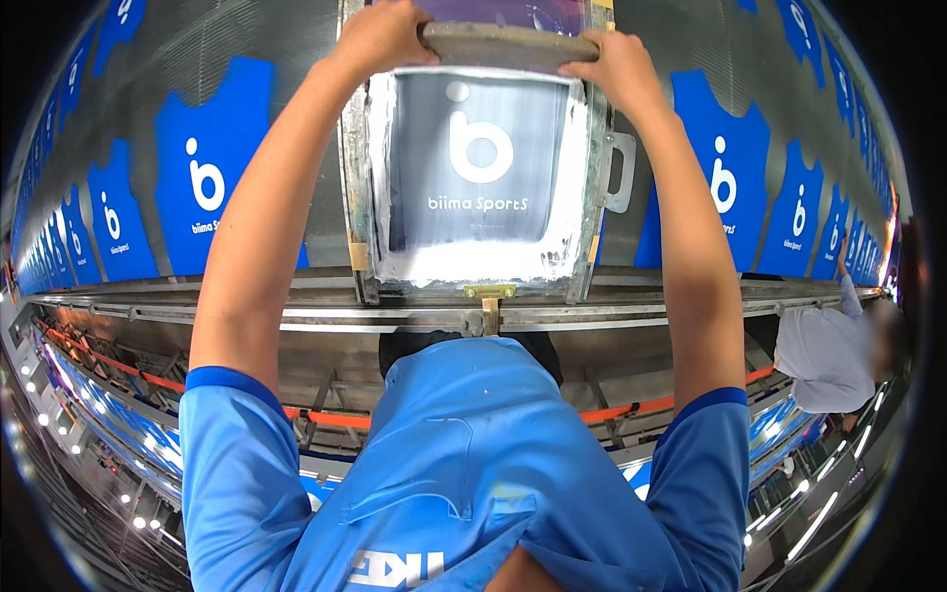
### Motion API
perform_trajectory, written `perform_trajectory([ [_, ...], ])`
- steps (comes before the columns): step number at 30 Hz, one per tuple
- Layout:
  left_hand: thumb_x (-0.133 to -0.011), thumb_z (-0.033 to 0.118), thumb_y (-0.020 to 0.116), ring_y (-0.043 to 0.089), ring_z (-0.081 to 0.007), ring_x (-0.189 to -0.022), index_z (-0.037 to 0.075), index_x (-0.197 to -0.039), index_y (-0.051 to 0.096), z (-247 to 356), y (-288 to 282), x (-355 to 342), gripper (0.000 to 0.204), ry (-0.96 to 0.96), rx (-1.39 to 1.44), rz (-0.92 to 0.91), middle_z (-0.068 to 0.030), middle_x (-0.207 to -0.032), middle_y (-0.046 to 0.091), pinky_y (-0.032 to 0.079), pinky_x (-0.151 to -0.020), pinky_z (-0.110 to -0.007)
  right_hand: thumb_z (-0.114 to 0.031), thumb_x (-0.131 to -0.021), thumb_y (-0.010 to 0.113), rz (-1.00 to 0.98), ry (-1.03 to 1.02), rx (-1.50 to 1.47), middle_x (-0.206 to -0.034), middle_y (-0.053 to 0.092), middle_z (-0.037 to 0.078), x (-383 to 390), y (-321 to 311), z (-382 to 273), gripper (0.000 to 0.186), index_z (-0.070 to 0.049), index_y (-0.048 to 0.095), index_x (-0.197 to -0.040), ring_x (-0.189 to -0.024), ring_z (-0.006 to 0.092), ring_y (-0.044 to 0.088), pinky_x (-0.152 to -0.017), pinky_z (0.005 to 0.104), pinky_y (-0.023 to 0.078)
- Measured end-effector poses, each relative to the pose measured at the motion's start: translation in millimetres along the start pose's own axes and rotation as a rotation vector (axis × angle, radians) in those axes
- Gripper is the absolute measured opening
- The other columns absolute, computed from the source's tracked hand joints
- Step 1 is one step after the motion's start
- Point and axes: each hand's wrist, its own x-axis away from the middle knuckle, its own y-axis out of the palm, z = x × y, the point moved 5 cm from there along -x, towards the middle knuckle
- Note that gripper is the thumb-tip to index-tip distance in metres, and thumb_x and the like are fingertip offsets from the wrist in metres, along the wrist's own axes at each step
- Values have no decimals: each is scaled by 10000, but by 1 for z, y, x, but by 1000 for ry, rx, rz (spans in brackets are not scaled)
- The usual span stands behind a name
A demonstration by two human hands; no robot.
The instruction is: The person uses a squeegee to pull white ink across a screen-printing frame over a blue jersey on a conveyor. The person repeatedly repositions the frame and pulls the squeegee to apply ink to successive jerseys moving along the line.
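Both my hands grip a long wooden squeegee handle [508, 41] at the far end of a framed printing screen [582, 178]. My left hand [380, 35] holds its left end, my right hand [612, 64] holds its right end. The screen's mesh [473, 168] is dark grey with a white logo stencil and white ink smeared around its border. The screen lies flat on the long table, between blue jersey pieces. My blue shirt fills the lower middle of the view.
Rows of blue jersey pieces [212, 168] with white logos line the grey table on both sides [725, 178]. A metal rail [592, 316] runs along the table's near edge. A person in a light shirt [834, 355] bends at the right. A handle [619, 173] sticks out from the frame.
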Motion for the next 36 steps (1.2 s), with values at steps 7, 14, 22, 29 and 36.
perform_trajectory([
  [7, -773, 341, 823, 731, -283, -841, 207, -1020, 785, 31, 19, 54, 283, -134, -44, -98, -76, -860, 756, 586, -735, -429, -245, -819, 821, 43, 41, -100, -873, 738, 177, 63, 26, -1, 300, -32, 730, -1011, -810, 342, 713, -743, 407, 544],
  [14, -745, 110, 769, 700, -212, -809, 217, -978, 789, 91, 59, 227, 257, -151, 66, 6, 1, -875, 752, 470, -747, -381, 25, -718, 765, 22, -14, -177, -1032, 664, 136, 228, 61, -49, 384, -51, 649, -1076, -1035, 350, 615, -869, 449, 510],
  [22, -703, 112, 799, 705, -220, -891, 208, -1009, 760, 99, 52, 243, 323, -156, 114, -118, 2, -945, 755, 506, -788, -388, -78, -681, 840, 48, -117, -67, -959, 675, 81, 238, 45, -62, 352, -108, 703, -1005, -999, 291, 627, -891, 413, 466],
  [29, -760, 391, 814, 730, -310, -823, 149, -1081, 769, 14, 11, 42, 405, -130, 9, -138, -109, -887, 759, 581, -752, -437, -376, -778, 832, -54, -37, 198, -906, 737, 132, 35, -3, -21, 393, -90, 752, -1035, -891, 333, 697, -840, 456, 512],
  [36, -686, 378, 838, 724, -328, -915, 104, -1062, 769, -9, 8, -26, 470, -23, 67, -62, -153, -943, 752, 571, -826, -446, -430, -782, 823, -4, 44, -7, -880, 732, 184, -18, 4, 18, 451, -67, 711, -1026, -929, 380, 701, -846, 478, 531],
])
